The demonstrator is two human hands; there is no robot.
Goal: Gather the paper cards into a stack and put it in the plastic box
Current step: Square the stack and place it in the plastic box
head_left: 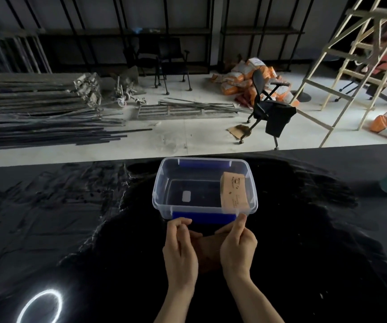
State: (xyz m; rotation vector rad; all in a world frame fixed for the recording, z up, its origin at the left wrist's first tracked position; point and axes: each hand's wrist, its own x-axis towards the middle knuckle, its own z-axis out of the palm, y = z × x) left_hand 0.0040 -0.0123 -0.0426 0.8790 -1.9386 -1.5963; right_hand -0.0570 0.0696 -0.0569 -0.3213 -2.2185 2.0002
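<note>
Both hands, left (180, 250) and right (238, 245), pinch the stack (207, 252) just near of the box (162, 183); loose grip could fan cards onto the bench (71, 229).

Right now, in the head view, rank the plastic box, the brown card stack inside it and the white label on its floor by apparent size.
1. Plastic box
2. Brown card stack, leaning at the box's right end
3. White label
</note>
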